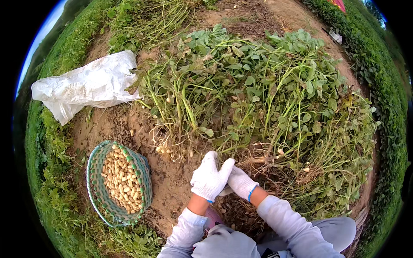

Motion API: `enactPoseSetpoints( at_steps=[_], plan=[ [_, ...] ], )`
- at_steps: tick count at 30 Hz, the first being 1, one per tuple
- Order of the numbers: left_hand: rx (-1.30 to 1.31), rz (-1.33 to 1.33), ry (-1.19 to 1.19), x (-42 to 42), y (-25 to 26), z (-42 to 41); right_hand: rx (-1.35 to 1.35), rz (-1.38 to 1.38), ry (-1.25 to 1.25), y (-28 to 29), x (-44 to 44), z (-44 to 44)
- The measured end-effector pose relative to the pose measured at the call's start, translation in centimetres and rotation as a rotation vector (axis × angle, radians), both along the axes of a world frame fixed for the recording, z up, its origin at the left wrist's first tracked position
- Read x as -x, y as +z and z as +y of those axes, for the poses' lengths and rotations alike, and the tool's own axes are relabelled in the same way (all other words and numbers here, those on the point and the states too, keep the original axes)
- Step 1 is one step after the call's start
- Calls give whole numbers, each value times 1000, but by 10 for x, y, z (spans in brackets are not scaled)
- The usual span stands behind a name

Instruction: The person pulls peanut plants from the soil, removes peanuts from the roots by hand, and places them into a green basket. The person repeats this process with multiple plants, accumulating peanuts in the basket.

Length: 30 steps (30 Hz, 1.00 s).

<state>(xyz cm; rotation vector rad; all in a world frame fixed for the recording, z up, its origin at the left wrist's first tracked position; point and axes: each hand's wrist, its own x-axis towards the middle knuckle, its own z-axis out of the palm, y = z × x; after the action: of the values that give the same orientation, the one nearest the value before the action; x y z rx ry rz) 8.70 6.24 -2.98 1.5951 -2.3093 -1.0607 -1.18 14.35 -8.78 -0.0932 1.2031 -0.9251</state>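
Note:
My left hand [209, 178], in a white knit glove, meets my right hand [241, 183], gloved the same way, low in front of my body. The left partly covers the right, and whatever may lie between the fingers is hidden. Just beyond them is a heap of uprooted peanut plants [245, 90], with its roots towards me. Several pale pods [163, 149] still hang on the roots to the upper left of my hands. To the left, a green-and-white woven basket [147, 180] leans tilted on the soil, holding many shelled-on peanuts [122, 180].
A white plastic sack [90, 84] lies flat at the upper left, its end touching the plants. More pulled vines [158, 22] lie farther off. Brown soil [169, 190] separates the basket from my hands. Green crop rows [384, 96] border the right side. My bent knee [335, 230] shows at lower right.

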Motion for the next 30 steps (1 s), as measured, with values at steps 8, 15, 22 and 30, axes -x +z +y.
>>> enactPoseSetpoints(
  at_steps=[8, 15, 22, 30],
  plan=[
    [-382, -455, -186, 34, -47, -17, -12, 876, 722, -13, -12, 16],
    [-110, -444, -297, -3, -128, -24, 285, 910, 820, 7, -33, 22],
    [-319, -2, -191, -35, -87, -21, 302, -292, -153, 25, 36, 11],
    [-407, 951, 464, -44, -20, 20, 450, -670, -277, 24, 54, -5]
  ],
)
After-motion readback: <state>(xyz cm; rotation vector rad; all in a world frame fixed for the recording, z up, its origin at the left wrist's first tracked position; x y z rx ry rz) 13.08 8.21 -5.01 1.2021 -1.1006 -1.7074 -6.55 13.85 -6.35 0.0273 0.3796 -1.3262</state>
